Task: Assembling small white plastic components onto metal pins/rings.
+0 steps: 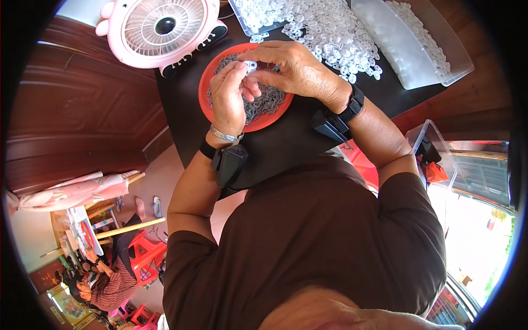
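Observation:
Both hands meet over an orange-red plate (204,91) heaped with small grey pieces (264,104). Between my fingertips is a small white plastic piece with round holes (251,66). My left hand (228,96) pinches it from the left, its fingers bent. From the right, my right hand (294,66) reaches across with thumb and forefinger at the same piece. Whether a grey piece is also between the fingers, I cannot tell. Beyond my right hand lies a pile of similar white plastic pieces (335,38) on the dark table (275,151).
A pink animal-shaped fan (165,25) stands at the far left of the table. Clear plastic bins (407,55) with white pieces are at the far right. A clear box (432,148) stands off the right side. Another person (110,286) sits at the lower left near red stools (146,256).

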`<state>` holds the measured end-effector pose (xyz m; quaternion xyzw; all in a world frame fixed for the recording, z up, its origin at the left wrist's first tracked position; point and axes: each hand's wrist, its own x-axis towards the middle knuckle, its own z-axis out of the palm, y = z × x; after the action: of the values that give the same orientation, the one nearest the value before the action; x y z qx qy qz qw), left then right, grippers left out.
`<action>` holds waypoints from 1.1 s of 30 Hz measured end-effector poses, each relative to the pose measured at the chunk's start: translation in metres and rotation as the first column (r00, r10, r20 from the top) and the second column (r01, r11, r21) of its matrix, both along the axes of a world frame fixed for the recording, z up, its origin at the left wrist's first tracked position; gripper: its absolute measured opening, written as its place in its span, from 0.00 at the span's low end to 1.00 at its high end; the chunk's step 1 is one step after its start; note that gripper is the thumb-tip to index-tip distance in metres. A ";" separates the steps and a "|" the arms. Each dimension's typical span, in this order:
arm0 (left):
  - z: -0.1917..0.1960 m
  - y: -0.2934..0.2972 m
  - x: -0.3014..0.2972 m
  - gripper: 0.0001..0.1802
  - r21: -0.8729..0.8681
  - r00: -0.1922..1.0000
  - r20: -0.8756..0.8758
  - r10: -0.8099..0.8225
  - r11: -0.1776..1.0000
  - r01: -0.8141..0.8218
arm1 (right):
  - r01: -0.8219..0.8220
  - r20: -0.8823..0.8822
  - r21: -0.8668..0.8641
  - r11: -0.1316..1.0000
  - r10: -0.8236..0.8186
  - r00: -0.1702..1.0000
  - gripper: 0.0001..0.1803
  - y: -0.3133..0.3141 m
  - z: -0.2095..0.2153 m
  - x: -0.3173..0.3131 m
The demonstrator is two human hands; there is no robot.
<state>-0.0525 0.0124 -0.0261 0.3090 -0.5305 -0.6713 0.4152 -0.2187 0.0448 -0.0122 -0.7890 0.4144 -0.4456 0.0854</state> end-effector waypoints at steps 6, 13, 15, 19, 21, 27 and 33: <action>-0.001 0.001 -0.002 0.14 -0.026 0.999 0.001 0.045 0.999 -0.044 | -0.001 -0.004 -0.005 1.000 0.001 1.000 0.21 0.002 0.000 0.001; -0.003 0.006 -0.004 0.13 -0.023 0.992 -0.008 0.125 0.992 -0.125 | 0.122 -0.028 -0.059 0.991 -0.124 0.992 0.20 0.005 -0.001 0.015; -0.002 0.005 -0.003 0.13 -0.034 0.995 0.001 0.100 0.994 -0.100 | 0.128 -0.043 -0.066 0.990 -0.131 0.991 0.19 0.006 -0.001 0.015; 0.000 0.007 -0.004 0.13 -0.048 0.996 -0.040 0.081 0.995 -0.082 | 0.116 -0.026 -0.057 0.992 -0.118 0.993 0.18 0.007 0.002 0.015; 0.002 0.008 -0.004 0.13 -0.055 0.987 -0.136 0.087 0.994 -0.095 | 0.080 0.022 -0.065 0.995 -0.078 0.997 0.18 0.007 0.003 0.013; 0.008 0.014 -0.003 0.12 -0.122 0.982 -0.157 0.105 0.985 -0.125 | -0.022 0.151 -0.041 0.999 0.028 0.988 0.16 0.011 0.006 0.013; 0.009 0.017 0.000 0.14 -0.193 0.995 -0.050 0.084 0.977 -0.092 | -0.040 0.175 -0.015 0.999 0.042 0.984 0.14 0.011 0.003 0.013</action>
<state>-0.0524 0.0291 -0.0168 0.2757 -0.5710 -0.6033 0.4838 -0.2054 0.0558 -0.0087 -0.7555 0.3866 -0.5137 0.1262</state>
